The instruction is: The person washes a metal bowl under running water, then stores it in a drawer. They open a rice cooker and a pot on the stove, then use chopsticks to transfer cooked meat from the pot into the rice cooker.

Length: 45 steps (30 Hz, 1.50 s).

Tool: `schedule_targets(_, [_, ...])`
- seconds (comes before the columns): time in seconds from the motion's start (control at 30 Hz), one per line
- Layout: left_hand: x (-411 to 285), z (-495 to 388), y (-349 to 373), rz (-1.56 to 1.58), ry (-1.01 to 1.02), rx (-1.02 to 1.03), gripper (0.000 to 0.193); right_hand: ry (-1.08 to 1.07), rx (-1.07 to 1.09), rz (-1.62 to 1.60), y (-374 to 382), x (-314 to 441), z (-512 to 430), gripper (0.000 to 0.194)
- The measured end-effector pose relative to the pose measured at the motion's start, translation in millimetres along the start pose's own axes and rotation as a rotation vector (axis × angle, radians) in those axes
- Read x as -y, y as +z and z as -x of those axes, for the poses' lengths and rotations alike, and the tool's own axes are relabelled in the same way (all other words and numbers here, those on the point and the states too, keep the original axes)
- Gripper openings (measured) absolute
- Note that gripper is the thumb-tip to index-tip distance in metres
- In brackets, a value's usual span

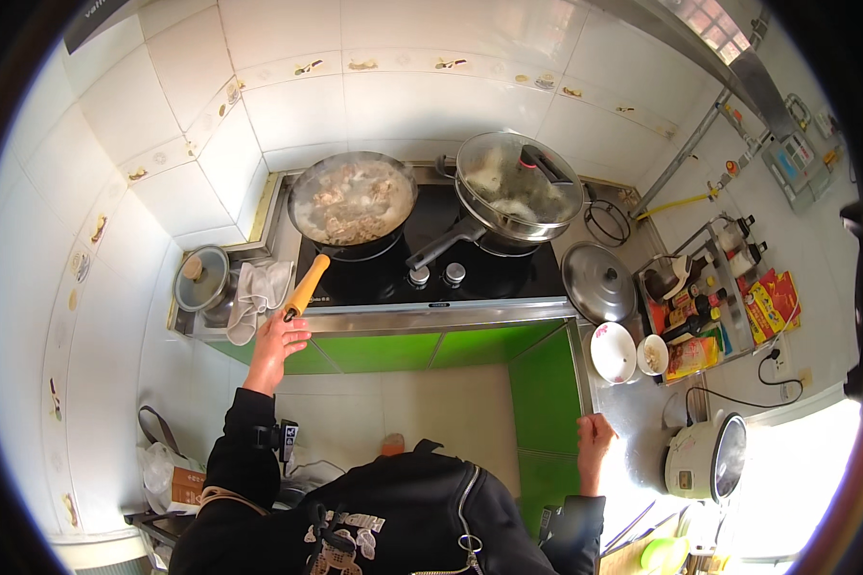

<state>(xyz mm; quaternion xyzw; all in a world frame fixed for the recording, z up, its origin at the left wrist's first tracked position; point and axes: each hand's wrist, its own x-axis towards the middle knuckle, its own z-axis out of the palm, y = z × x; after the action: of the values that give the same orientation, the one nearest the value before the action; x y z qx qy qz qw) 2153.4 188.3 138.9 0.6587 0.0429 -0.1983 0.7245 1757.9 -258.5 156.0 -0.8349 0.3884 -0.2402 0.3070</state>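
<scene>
A steaming wok (352, 201) with pieces of meat in cloudy liquid sits on the left burner of the black gas stove (431, 277). My left hand (279, 345) is at the tip of the wok's wooden handle (307, 287), its fingers apart and not wrapped around it. On the right burner stands a pan (507, 233) under a fogged glass lid (518, 180), its dark handle pointing toward the front left. My right hand (594, 438) rests with curled fingers at the edge of the steel counter on the right; no object shows in it.
A grey cloth (259, 295) and a glass-lidded pot (201, 279) lie left of the stove. Along the right stand a metal lid (599, 282), a white bowl (613, 352), a smaller bowl (652, 355), a seasoning rack (733, 302) and a rice cooker (697, 460).
</scene>
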Motion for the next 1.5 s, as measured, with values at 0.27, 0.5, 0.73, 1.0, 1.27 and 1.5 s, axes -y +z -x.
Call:
schedule_targets(0.27, [-23, -10, 4, 0.206, 0.015, 0.15, 0.053, 0.068, -0.019, -0.058, 13, 22, 11, 0.014])
schedule_targets(0.5, [-31, -17, 10, 0.208, -0.014, 0.221, 0.047, 0.047, 0.008, 0.028, 13, 23, 22, 0.013])
schedule_targets(0.73, [-29, -21, 6, 0.257, 0.002, 0.287, 0.045, 0.085, -0.024, 0.033, 19, 3, 39, 0.012])
schedule_targets(1.0, [-17, -35, -5, 0.244, -0.006, 0.312, 0.051, 0.096, 0.024, 0.216, 11, 32, 53, 0.011])
schedule_targets(1.27, [-6, -67, -36, 0.339, -0.09, 0.37, 0.045, 0.103, 0.112, 0.214, 25, 19, 69, 0.011])
schedule_targets(1.5, [-16, -81, -32, 0.304, -0.181, 0.469, 0.043, 0.14, 0.121, 0.226, 24, 5, 90, 0.013])
